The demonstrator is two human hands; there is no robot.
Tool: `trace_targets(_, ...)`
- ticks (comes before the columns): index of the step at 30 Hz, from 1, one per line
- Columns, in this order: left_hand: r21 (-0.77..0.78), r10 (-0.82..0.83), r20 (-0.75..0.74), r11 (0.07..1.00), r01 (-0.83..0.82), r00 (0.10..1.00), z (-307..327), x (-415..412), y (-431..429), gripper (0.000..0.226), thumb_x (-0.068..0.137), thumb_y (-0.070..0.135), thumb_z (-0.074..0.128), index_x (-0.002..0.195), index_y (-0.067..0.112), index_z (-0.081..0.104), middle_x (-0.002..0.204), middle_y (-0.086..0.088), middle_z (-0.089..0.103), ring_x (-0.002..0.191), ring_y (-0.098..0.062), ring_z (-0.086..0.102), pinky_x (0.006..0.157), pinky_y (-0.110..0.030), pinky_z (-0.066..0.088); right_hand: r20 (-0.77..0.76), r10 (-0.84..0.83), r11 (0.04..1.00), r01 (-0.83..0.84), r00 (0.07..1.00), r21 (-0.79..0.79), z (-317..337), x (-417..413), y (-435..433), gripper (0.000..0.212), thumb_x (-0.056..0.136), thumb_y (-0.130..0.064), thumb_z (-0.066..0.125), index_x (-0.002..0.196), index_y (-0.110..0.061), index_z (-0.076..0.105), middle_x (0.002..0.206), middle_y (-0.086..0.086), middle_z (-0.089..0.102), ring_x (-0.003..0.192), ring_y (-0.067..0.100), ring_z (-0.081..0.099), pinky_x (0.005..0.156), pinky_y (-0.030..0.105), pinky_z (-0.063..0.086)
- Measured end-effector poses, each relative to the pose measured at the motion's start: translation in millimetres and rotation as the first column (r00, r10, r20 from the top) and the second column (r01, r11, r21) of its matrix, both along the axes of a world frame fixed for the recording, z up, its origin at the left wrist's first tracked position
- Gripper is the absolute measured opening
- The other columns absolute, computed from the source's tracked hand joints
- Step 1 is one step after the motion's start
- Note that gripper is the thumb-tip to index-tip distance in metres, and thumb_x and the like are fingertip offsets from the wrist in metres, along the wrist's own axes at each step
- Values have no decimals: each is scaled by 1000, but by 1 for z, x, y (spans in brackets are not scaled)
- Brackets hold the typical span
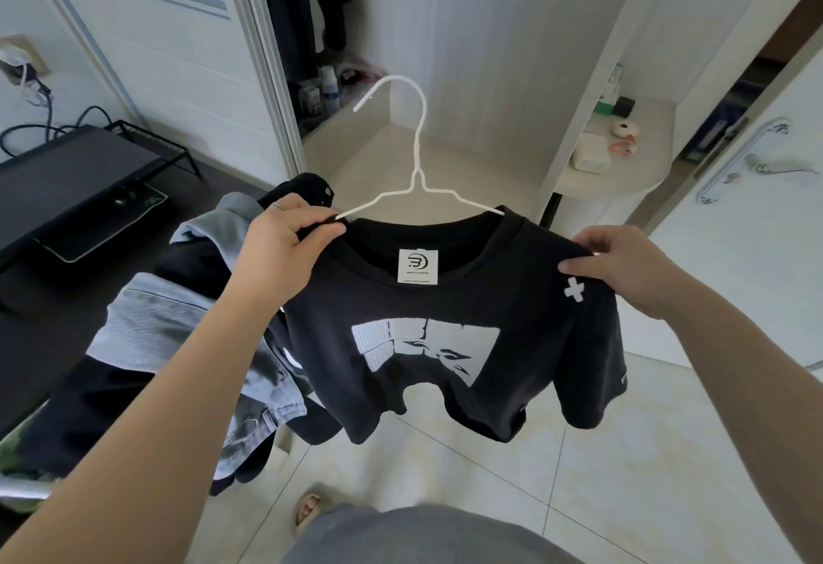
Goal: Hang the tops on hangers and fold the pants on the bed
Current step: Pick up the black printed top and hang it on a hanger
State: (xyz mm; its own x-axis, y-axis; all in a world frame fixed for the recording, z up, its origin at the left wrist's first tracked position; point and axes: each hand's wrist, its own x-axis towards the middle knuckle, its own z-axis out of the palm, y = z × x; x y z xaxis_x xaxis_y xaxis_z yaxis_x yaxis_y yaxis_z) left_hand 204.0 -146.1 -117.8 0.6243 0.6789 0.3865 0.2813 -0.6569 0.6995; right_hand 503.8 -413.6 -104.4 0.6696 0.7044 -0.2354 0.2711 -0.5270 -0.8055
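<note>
Up in front of the open closet (467,51), head cam: the black T-shirt (445,341) is basically on the white wire hanger (418,149), hook poking out of the collar. The left hand (285,247) pinches the collar edge over one hanger arm, and the right hand (623,265) pinches the other shoulder. It's not on a rail yet, and the pile of clothes (178,327) at left looks unsorted, so I'd say plenty left.

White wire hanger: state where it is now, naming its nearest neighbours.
Centre of the head view: the white wire hanger has its arms inside the neck of the black T-shirt, between the left hand and right hand gripping the shoulders.
</note>
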Motion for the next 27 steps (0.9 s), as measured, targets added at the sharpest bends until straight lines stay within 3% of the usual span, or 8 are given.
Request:
trace_targets(2,23,32,16,999,-32,999,-1,2,-2,18,92,17,72,109,15,78,86,11,56,81,-7,54,75,-6,38,39,-59,998,58,998,22,0,1,3,8,85,-4,75,84,-11,71,80,6,72,75,24,69,69,33,52)
trace_targets(6,46,39,16,998,-40,999,0,3,-2,21,93,16,71,112,11,77,86,12,55,81,-6,52,77,-4,37,-295,-111,984,146,949,100,5,6,4,13,88,8,64,94,-1,71,90,15,72,87,32,70,69,32,57)
trace_targets(9,125,8,-44,992,-2,999,3,3,-1,19,92,16,72,110,14,78,89,2,60,81,-8,49,79,-16,43,-374,-211,953,275,903,126,4,7,8,16,86,12,60,95,3,69,98,21,68,92,36,67,71,35,58)
trace_targets(11,144,-1,-102,989,16,995,6,4,0,18,93,16,71,109,16,79,91,-4,63,85,-19,55,80,-37,50,-358,-251,934,323,899,155,5,7,11,18,85,13,59,96,2,70,98,19,67,93,33,66,69,32,58)
trace_targets(13,149,-6,-114,988,24,993,5,2,1,18,94,17,70,109,17,79,91,-5,65,88,-25,56,82,-44,50,-355,-239,937,311,904,161,7,8,11,20,85,13,58,98,3,71,100,19,69,95,31,67,67,30,59)
trace_targets(20,70,-72,-97,994,79,993,-1,1,-4,18,96,14,67,112,16,76,90,0,59,81,-3,54,76,-6,38,-187,-200,976,212,962,48,10,13,6,25,85,13,56,101,4,73,100,21,70,94,34,68,86,43,59)
trace_targets(24,84,-131,-128,986,142,983,3,4,2,16,97,14,66,107,20,77,84,0,57,82,-8,54,76,-10,39,-59,-208,976,211,976,47,15,9,9,26,80,13,55,93,2,74,88,20,69,83,32,66,79,41,59)
trace_targets(27,123,-145,-200,977,172,969,3,6,6,14,97,15,66,103,17,77,84,0,60,84,-14,56,79,-21,44,55,-251,957,240,966,164,17,-2,15,32,77,8,56,77,-16,77,72,5,70,68,16,64,65,28,53)
